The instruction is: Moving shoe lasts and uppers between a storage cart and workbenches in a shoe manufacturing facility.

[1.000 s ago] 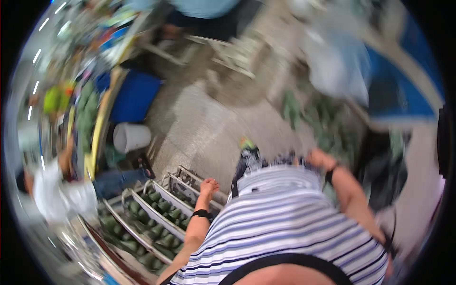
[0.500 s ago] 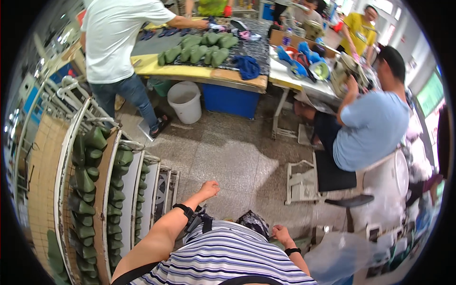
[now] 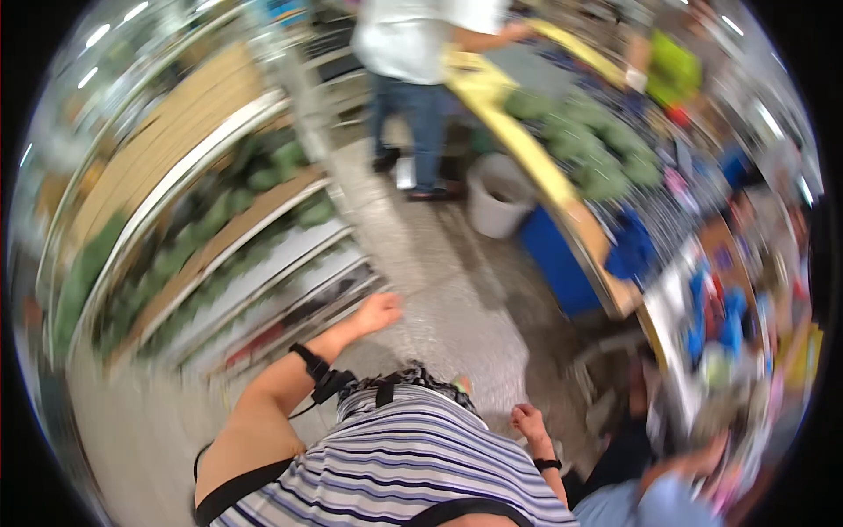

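Observation:
My left hand (image 3: 379,314) hangs in front of me over the floor, its fingers curled loosely with nothing in them. It is nearest to the right ends of a shelf rack (image 3: 263,299) whose tiers hold green foot-shaped shoe lasts (image 3: 211,220). A black band with a small box (image 3: 320,373) sits on my left wrist. Low on my right, my right hand (image 3: 529,422) also hangs with bent fingers and holds nothing I can see; a dark band circles that wrist. Neither hand touches a thing. Turning blurs much of the picture.
Ahead right stands a yellow-edged workbench (image 3: 496,101) with green shoe lasts (image 3: 597,145) and a blue cloth (image 3: 630,246). A white bucket (image 3: 500,198) and a blue bin (image 3: 562,268) are under it. A person in white (image 3: 404,53) stands at its side; another in light blue (image 3: 650,505) sits close right.
My view has swung left: the bench, bucket and seated person have shifted right in the picture, and the rack shows more broadly. Both my hands stay loosely curled.

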Motion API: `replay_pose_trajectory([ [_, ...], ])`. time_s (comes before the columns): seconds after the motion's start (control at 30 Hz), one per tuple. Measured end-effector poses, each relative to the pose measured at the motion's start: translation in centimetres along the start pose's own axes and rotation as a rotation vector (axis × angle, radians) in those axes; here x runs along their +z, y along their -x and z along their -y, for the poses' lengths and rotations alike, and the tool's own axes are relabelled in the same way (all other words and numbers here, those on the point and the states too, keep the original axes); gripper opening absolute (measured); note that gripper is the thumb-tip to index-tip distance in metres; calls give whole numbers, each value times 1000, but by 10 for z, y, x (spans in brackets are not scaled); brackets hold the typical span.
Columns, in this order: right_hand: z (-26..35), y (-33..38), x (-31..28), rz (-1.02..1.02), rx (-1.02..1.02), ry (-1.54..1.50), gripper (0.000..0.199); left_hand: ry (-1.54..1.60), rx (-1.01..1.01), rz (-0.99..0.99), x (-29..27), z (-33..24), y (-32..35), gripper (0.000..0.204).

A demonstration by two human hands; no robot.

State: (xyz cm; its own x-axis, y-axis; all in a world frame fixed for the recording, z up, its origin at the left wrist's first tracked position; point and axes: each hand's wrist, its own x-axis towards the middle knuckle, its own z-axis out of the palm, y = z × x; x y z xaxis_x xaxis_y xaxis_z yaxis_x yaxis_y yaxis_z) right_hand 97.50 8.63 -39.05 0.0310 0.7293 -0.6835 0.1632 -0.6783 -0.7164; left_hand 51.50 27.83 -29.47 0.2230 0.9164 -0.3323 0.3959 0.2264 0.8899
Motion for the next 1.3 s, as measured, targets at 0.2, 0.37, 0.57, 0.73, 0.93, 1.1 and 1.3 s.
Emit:
replay_pose_trajectory([
  [0.2, 164, -164, -24, 285, -430, 509, 30, 115, 134, -376, -43, -89, 100, 31],
  [0.37, 287, -195, 79, 377, -660, 421, 28, 223, -4, -513, -78, -138, 156, 34],
  [0.57, 316, -149, 152, 462, -705, 786, 52, 162, -54, -301, -81, -106, 132, 38],
  [0.73, 328, -150, 99, 134, -678, 804, 57, 294, -51, -115, -90, -83, 78, 40],
  [0.93, 333, -172, -82, -679, -730, 687, 63, 183, 99, 160, -44, -130, -32, 40],
  [1.1, 352, -212, -219, -1150, -717, 713, 67, -65, 182, 227, 32, -186, -133, 41],
  [1.3, 298, -262, -276, -1124, -567, 835, 68, -307, 583, 495, 205, -322, -284, 43],
])
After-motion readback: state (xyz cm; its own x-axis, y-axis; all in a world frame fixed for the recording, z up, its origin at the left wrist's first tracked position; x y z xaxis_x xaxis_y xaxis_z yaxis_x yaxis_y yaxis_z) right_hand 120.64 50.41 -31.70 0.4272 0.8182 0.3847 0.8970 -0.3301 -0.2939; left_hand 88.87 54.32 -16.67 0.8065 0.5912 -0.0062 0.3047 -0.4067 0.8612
